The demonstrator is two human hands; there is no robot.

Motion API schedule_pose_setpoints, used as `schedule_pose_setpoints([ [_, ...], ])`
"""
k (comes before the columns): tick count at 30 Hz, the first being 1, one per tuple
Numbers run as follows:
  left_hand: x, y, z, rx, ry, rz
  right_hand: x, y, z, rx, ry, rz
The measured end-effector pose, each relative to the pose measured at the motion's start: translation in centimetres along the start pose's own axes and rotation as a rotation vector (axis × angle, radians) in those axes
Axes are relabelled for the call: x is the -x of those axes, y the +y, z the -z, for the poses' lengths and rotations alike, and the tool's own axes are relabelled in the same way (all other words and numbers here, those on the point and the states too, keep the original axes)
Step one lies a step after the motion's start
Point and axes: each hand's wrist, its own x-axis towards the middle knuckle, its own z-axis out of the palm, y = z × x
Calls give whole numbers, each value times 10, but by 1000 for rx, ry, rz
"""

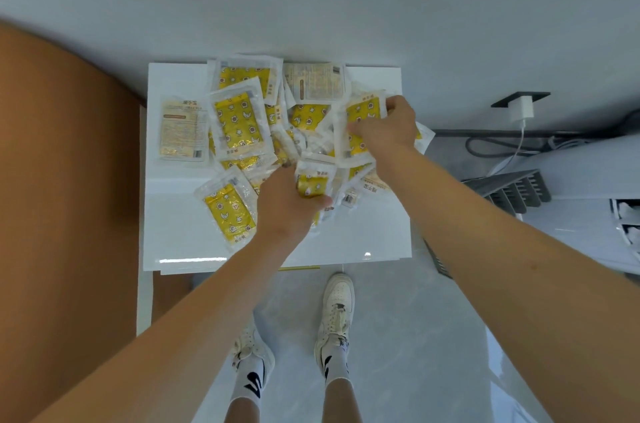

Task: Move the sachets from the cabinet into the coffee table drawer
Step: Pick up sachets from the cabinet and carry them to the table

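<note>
A white charger (522, 109) sits plugged in off to the right of the right hand (388, 128), its cable (512, 154) trailing down by a grey slatted rack (516, 192), and a brown panel (65, 180) stands well left of the left hand (289, 206). The yellow sachets (239, 121) lie heaped on the white cabinet top (363, 235) around both hands, overlapping, long axes pointing every which way. Each hand grips sachets from the pile, the left a crumpled one (313, 181) just beyond its knuckles.

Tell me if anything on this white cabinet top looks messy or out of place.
The yellow star-patterned plastic sachets lie in a loose, overlapping heap on the glossy white cabinet top, some face-down. One overhangs the right edge. Both hands are gathering them.
</note>
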Motion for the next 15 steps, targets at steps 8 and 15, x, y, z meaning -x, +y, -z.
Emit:
schedule_pose_setpoints([
  [8, 28, 21, 56, 496, 0, 169, 35, -4, 46, -206, -161, -11],
  [15, 126, 64, 176, 496, 48, 256, 152, -56, 84, -133, -409, -54],
])
